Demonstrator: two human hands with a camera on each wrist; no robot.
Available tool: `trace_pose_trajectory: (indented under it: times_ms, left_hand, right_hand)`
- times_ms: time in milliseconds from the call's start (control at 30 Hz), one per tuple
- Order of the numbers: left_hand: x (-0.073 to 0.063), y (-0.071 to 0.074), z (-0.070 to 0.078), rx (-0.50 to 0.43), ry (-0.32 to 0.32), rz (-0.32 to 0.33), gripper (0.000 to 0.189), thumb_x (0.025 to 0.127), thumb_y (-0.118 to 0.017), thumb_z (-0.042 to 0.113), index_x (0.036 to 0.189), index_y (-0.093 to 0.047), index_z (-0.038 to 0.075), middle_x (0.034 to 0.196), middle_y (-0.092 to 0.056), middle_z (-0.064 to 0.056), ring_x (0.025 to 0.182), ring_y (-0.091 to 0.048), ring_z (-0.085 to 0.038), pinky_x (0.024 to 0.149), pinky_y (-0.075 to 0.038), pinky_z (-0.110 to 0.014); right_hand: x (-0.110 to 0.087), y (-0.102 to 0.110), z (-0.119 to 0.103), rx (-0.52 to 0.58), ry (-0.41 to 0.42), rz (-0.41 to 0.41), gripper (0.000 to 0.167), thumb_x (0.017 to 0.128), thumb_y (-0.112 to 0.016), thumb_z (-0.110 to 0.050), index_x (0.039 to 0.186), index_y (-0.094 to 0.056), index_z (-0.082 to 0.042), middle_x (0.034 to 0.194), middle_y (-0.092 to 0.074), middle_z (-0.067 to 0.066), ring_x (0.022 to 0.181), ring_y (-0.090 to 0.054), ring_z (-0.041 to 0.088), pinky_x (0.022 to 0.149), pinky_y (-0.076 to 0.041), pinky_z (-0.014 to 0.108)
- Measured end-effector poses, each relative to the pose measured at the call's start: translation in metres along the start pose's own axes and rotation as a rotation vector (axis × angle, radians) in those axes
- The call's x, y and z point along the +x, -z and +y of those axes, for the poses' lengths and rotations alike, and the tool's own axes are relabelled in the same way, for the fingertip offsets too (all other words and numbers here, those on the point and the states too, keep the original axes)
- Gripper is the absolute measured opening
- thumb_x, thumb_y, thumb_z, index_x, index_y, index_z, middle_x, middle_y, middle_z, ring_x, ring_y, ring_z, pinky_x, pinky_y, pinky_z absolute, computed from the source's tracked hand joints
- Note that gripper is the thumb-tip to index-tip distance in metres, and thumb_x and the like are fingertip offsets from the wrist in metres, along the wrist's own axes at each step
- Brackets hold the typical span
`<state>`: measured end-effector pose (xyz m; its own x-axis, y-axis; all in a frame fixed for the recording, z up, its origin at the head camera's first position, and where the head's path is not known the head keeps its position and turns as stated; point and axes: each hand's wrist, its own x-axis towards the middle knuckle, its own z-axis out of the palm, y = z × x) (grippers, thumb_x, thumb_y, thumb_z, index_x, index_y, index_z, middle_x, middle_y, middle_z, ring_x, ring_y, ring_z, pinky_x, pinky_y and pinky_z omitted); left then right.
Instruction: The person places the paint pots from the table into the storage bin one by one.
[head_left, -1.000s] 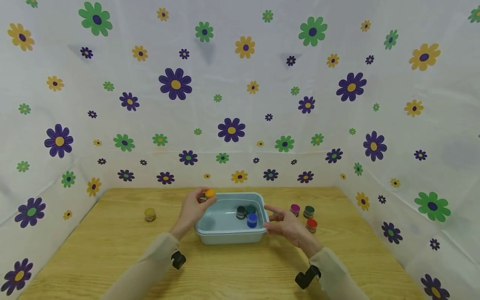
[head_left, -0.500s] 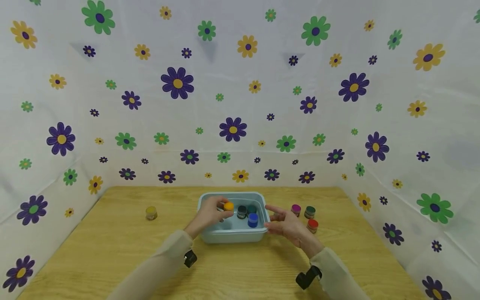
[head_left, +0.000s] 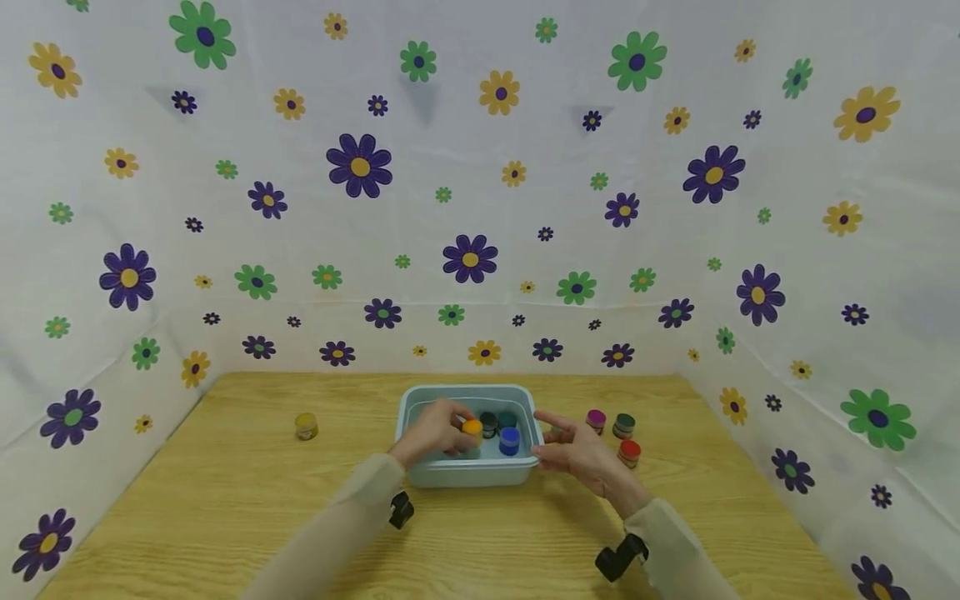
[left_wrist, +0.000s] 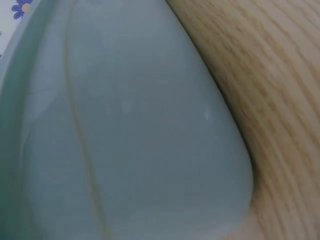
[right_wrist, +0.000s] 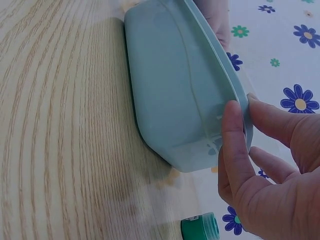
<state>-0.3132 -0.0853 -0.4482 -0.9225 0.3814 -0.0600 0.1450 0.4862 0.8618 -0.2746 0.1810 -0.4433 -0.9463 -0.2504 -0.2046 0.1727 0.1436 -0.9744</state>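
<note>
In the head view my left hand [head_left: 437, 429] reaches into a light blue plastic basin [head_left: 468, 475] and grips a small paint jar with an orange lid [head_left: 472, 427]. Its lower part is partly hidden by the fingers. Beside it in the basin stand a black jar [head_left: 488, 425], a teal jar [head_left: 507, 420] and a blue jar [head_left: 510, 442]. At the right end my right hand [head_left: 588, 462] pinches the basin's rim between thumb and fingers, as the right wrist view shows. The left wrist view holds only the basin's outer wall [left_wrist: 150, 125] and table.
A yellow jar [head_left: 306, 426] stands left on the wooden table [head_left: 225, 500]. Right of the basin are a magenta jar [head_left: 596, 421], a dark green jar [head_left: 624, 426] and a red jar [head_left: 629, 454]. A green jar [right_wrist: 200, 227] shows below my right hand. Flowered cloth [head_left: 480, 208] encloses the table.
My left hand has carried the orange-lidded jar from over the basin's left rim rightward and down into it, close to the other jars. My right hand has stayed at the rim.
</note>
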Motion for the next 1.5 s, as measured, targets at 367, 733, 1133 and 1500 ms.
trace_pose_trajectory:
  times_ms: [367, 733, 1133, 1500]
  left_hand:
    - [0.010, -0.008, 0.001, 0.091, 0.027, 0.020, 0.039, 0.074, -0.082, 0.006, 0.108, -0.068, -0.004, 0.089, -0.069, -0.012, 0.066, -0.066, -0.016, 0.060, -0.058, -0.031]
    - [0.014, -0.008, -0.004, 0.086, 0.066, 0.005, 0.039, 0.073, -0.083, 0.003, 0.109, -0.067, -0.003, 0.087, -0.067, -0.011, 0.064, -0.063, -0.015, 0.059, -0.057, -0.030]
    - [0.018, -0.013, -0.006, -0.051, 0.045, -0.037, 0.032, 0.080, -0.074, -0.007, 0.108, -0.060, -0.008, 0.090, -0.066, -0.016, 0.072, -0.070, -0.025, 0.067, -0.061, -0.034]
    - [0.017, -0.010, -0.001, 0.006, 0.026, -0.022, 0.027, 0.081, -0.072, -0.007, 0.107, -0.065, -0.005, 0.091, -0.068, -0.012, 0.077, -0.065, -0.020, 0.071, -0.059, -0.031]
  right_hand:
    - [-0.001, 0.001, -0.002, -0.009, 0.003, 0.004, 0.072, 0.086, -0.074, -0.007, 0.149, -0.041, -0.010, 0.118, -0.050, 0.021, 0.087, -0.063, 0.020, 0.086, -0.059, 0.037]
    - [-0.002, 0.000, -0.002, -0.009, 0.011, -0.001, 0.072, 0.087, -0.073, -0.007, 0.150, -0.040, -0.010, 0.120, -0.049, 0.022, 0.086, -0.063, 0.019, 0.086, -0.058, 0.037]
    - [0.000, 0.001, 0.000, -0.006, 0.002, 0.013, 0.070, 0.087, -0.073, -0.006, 0.149, -0.042, -0.011, 0.119, -0.050, 0.021, 0.085, -0.063, 0.019, 0.083, -0.059, 0.034]
    - [0.001, 0.001, 0.000, -0.002, 0.004, 0.012, 0.070, 0.086, -0.073, -0.007, 0.149, -0.042, -0.010, 0.119, -0.049, 0.022, 0.085, -0.062, 0.019, 0.084, -0.059, 0.034]
